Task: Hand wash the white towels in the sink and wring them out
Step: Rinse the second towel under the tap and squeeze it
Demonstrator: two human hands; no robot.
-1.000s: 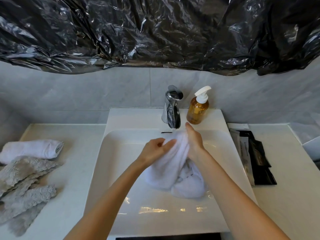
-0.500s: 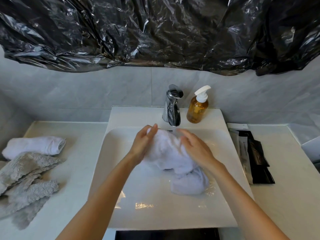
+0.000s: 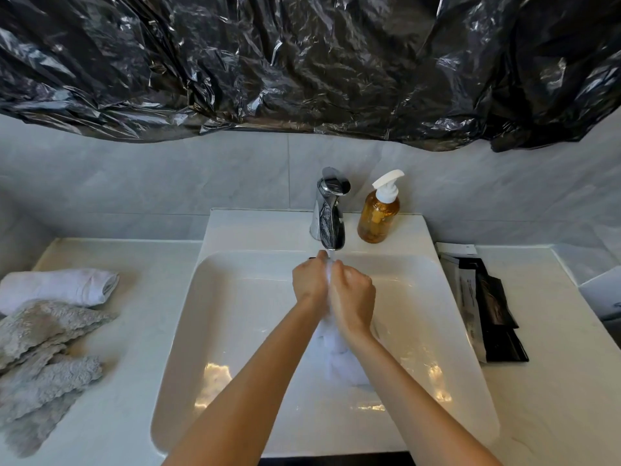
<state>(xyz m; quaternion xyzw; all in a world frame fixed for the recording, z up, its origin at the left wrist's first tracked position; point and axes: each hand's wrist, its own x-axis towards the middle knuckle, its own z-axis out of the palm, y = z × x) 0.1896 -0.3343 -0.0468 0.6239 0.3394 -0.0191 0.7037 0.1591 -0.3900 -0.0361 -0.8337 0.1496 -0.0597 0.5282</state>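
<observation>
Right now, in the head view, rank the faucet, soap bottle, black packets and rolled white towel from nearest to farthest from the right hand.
From the right hand:
1. Faucet, just behind.
2. Soap bottle, behind, slightly right.
3. Black packets, right counter.
4. Rolled white towel, far left counter.

From my remote view, the white towel (image 3: 339,351) is mostly hidden behind the left hand (image 3: 311,284) and right hand (image 3: 353,297); I can see only slivers between the fists and a bunch below the wrists. Fingertips are curled out of sight. Grey cloths (image 3: 40,364) run off the left edge. Print on the dark sachets (image 3: 487,304) is too small to read. A white box (image 3: 605,294) is cut by the right edge.
</observation>
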